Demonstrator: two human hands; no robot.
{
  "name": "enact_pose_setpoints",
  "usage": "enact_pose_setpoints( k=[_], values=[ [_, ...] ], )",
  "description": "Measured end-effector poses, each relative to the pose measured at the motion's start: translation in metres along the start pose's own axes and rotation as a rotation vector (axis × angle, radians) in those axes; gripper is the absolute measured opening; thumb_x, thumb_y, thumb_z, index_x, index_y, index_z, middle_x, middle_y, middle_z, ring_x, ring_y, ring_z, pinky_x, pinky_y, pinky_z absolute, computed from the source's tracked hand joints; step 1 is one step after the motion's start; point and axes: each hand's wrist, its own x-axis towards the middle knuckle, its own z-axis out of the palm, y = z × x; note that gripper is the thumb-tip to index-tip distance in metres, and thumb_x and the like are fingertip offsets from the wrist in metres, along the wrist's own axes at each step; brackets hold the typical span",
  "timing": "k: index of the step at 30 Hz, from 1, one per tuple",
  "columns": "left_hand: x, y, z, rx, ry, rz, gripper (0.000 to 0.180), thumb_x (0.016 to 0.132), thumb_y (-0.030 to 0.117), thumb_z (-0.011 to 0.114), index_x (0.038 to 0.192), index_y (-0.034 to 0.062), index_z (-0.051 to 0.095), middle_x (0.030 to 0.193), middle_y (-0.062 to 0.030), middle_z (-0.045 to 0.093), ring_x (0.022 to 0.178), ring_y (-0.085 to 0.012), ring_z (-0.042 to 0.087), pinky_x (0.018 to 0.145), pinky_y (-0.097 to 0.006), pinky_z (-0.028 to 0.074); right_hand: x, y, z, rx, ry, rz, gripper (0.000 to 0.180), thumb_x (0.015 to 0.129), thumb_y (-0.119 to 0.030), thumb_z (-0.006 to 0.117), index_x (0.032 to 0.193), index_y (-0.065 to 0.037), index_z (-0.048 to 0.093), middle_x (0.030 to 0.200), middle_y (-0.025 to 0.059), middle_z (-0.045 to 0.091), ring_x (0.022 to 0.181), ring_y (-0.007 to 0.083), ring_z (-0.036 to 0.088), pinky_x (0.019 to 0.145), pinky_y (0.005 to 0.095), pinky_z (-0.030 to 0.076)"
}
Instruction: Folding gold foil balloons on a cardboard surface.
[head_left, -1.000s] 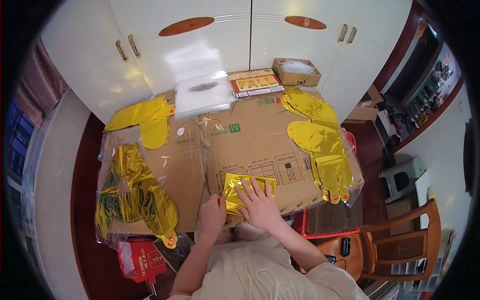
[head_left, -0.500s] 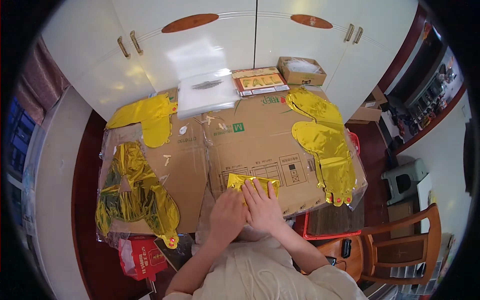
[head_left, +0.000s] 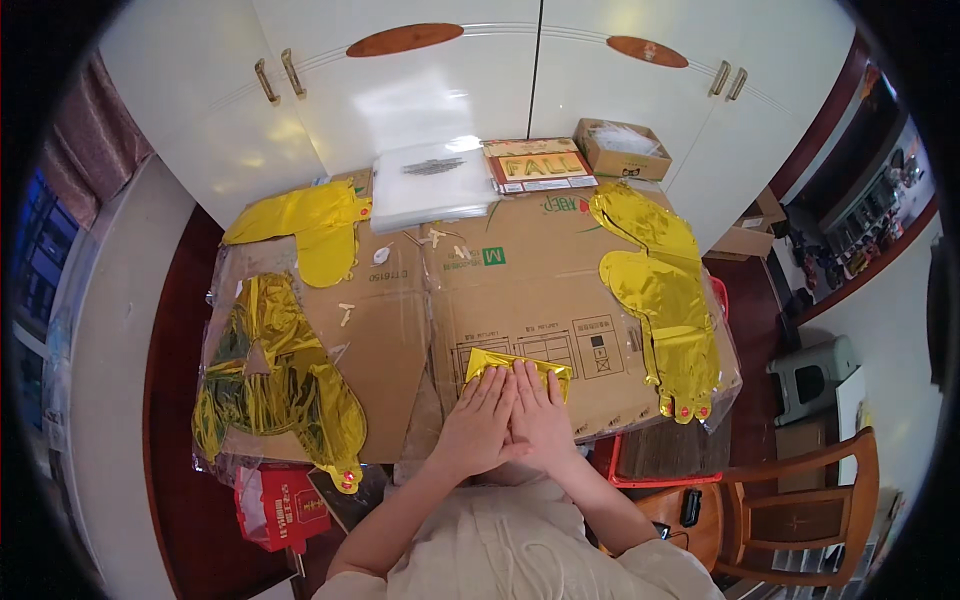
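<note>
My left hand (head_left: 478, 422) and my right hand (head_left: 541, 414) lie flat side by side, pressing down on a folded gold foil balloon (head_left: 517, 365) near the front edge of a flattened brown cardboard sheet (head_left: 520, 290). Only the far edge of the folded foil shows beyond my fingertips. Both palms face down with fingers straight and close together.
Flat gold foil balloons lie at the right (head_left: 665, 290), the back left (head_left: 305, 225) and the front left (head_left: 270, 385). A stack of clear plastic bags (head_left: 432, 182), a printed package (head_left: 540, 166) and a small open box (head_left: 622, 148) sit at the back. A red packet (head_left: 285, 505) and a wooden chair (head_left: 800, 505) are nearby.
My left hand slid right from beside the foil onto it. Both hands now sit together on the folded balloon, which looks flatter and smaller.
</note>
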Motion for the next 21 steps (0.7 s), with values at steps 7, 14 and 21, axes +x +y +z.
enact_pose_setpoints(
  k=[7,14,21],
  values=[
    [-0.003,-0.003,-0.001,-0.050,0.042,0.047,0.094,0.084,0.058,0.057,0.144,-0.0086,0.029,0.149,-0.0262,0.032,0.143,-0.0383,0.025,0.117,-0.048,0.019,-0.002,0.000,-0.004,0.082,0.019,-0.001,0.075,0.085,-0.042,0.049,0.142,0.007,0.038,0.151,0.0237,0.032,0.144,0.0344,0.024,0.116,0.0543,0.014],
    [0.015,-0.035,-0.017,0.191,0.050,0.036,0.089,0.086,0.059,0.054,0.143,-0.0063,0.032,0.150,-0.0227,0.033,0.143,-0.0361,0.026,0.117,-0.051,0.019,-0.002,-0.004,-0.010,0.139,0.050,0.037,0.081,0.085,-0.047,0.052,0.142,0.008,0.036,0.151,0.0244,0.031,0.145,0.0366,0.022,0.117,0.0548,0.012],
    [0.015,-0.034,-0.017,0.156,0.052,0.101,0.093,0.082,0.068,0.053,0.138,-0.0057,0.041,0.144,-0.0223,0.041,0.139,-0.0335,0.034,0.116,-0.051,0.021,0.000,0.002,-0.022,0.033,-0.042,0.057,0.098,0.078,-0.065,0.058,0.143,0.005,0.036,0.152,0.0252,0.028,0.145,0.0380,0.020,0.115,0.0596,0.013]
  ],
)
